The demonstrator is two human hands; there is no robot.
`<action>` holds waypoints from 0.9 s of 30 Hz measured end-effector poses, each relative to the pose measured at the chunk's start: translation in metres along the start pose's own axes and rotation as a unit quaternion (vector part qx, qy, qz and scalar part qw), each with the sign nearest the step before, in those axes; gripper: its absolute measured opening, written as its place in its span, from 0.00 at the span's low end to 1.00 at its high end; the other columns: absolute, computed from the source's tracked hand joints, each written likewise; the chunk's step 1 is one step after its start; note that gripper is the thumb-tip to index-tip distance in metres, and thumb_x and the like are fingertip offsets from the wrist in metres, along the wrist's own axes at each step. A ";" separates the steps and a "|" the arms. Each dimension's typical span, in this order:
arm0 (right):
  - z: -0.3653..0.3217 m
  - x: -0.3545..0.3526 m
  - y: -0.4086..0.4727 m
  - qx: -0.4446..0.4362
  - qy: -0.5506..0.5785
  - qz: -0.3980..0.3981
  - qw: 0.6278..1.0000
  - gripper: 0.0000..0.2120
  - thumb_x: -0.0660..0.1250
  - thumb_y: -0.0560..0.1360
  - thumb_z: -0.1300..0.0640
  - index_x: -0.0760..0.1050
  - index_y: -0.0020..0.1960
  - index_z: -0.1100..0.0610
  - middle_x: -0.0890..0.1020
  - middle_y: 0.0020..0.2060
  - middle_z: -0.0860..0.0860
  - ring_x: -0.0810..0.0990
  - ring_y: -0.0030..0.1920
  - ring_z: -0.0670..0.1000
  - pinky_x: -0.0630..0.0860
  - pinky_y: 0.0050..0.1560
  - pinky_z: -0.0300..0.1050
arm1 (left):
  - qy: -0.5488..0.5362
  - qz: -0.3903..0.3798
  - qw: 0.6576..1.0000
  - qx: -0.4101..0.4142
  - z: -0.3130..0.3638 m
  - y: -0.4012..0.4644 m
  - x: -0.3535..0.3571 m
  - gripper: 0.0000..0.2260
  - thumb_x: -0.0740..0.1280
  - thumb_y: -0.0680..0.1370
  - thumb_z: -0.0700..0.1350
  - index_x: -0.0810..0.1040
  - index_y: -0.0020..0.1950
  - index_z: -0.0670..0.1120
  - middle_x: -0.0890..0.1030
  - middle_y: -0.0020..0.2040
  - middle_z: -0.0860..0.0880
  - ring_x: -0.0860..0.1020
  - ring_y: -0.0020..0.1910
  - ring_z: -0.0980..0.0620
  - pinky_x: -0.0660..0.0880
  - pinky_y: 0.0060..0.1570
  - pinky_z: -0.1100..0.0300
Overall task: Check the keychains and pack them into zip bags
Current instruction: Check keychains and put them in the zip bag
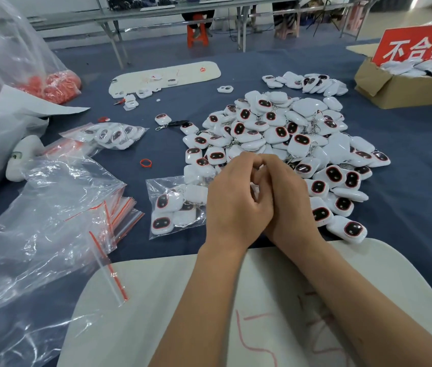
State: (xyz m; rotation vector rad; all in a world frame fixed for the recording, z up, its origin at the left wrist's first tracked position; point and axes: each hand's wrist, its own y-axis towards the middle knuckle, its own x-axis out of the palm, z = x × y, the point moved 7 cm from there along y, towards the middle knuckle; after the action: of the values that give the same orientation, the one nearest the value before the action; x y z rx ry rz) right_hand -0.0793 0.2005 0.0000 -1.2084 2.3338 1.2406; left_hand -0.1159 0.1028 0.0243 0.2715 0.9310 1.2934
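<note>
A big heap of white keychains [289,133] with dark, red-rimmed faces covers the blue table ahead of me. My left hand [236,205] and my right hand [291,202] meet at the heap's near edge. Their fingers curl together round a small white keychain [253,188], which is mostly hidden between them. Just left of my left hand lies a clear zip bag [172,207] with several keychains inside. A second filled zip bag [109,135] lies further left and back. Empty red-strip zip bags [122,210] are stacked at the left.
A white board [135,300] with red scribbles lies under my forearms. A cardboard box [400,88] with a red sign stands at the back right. Large crumpled plastic bags [37,221] fill the left side. A red ring [146,163] and a long white tray [164,75] lie beyond.
</note>
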 end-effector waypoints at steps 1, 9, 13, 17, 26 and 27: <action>0.000 -0.003 0.000 -0.003 0.018 0.025 1.000 0.11 0.68 0.73 0.61 0.76 0.55 0.57 0.79 0.44 0.49 0.77 0.44 0.50 0.72 0.45 0.41 | -0.010 0.003 1.000 0.007 0.001 -0.001 0.000 0.07 0.69 0.76 0.36 0.80 0.52 0.44 0.79 0.41 0.53 0.75 0.38 0.52 0.73 0.39 0.58; 0.025 -0.004 0.001 0.094 0.069 0.044 0.992 0.08 0.73 0.73 0.71 0.85 0.47 0.59 0.79 0.54 0.52 0.80 0.50 0.47 0.80 0.51 0.39 | 0.081 -0.070 0.992 -0.067 -0.020 -0.003 0.015 0.08 0.65 0.81 0.44 0.82 0.58 0.48 0.78 0.55 0.50 0.75 0.56 0.48 0.74 0.53 0.49; 0.029 -0.003 0.000 0.108 0.088 0.040 0.989 0.13 0.73 0.73 0.67 0.83 0.52 0.52 0.85 0.43 0.46 0.81 0.42 0.48 0.79 0.46 0.47 | 0.021 -0.079 0.992 -0.097 -0.028 -0.002 0.016 0.06 0.66 0.82 0.46 0.82 0.56 0.50 0.82 0.51 0.54 0.77 0.52 0.53 0.74 0.54 0.52; 0.044 -0.001 -0.003 0.197 0.220 0.045 0.954 0.15 0.77 0.73 0.64 0.79 0.56 0.53 0.86 0.41 0.52 0.85 0.42 0.52 0.82 0.46 0.45 | 0.000 -0.054 0.985 -0.164 -0.040 -0.006 0.013 0.07 0.67 0.81 0.52 0.81 0.48 0.49 0.82 0.42 0.55 0.78 0.44 0.51 0.76 0.50 0.47; 0.052 0.006 0.001 0.224 0.318 -0.014 0.921 0.10 0.71 0.79 0.66 0.85 0.57 0.56 0.89 0.48 0.49 0.87 0.50 0.47 0.79 0.48 0.36 | -0.145 -0.018 0.952 -0.269 -0.064 -0.008 0.009 0.04 0.71 0.80 0.45 0.83 0.45 0.50 0.82 0.37 0.56 0.79 0.37 0.56 0.76 0.42 0.59; 0.053 0.007 0.001 0.226 0.321 -0.021 0.920 0.11 0.71 0.79 0.67 0.85 0.57 0.56 0.89 0.48 0.49 0.87 0.49 0.46 0.80 0.47 0.36 | -0.156 -0.033 0.947 -0.279 -0.067 -0.009 0.010 0.04 0.72 0.80 0.45 0.84 0.45 0.50 0.82 0.36 0.56 0.78 0.36 0.55 0.76 0.41 0.57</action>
State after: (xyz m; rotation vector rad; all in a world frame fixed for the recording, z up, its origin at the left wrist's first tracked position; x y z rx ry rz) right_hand -0.0929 0.2375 -0.0354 -1.6387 2.7772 0.2422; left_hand -0.1581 0.0884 -0.0278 -0.0013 0.2801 1.3492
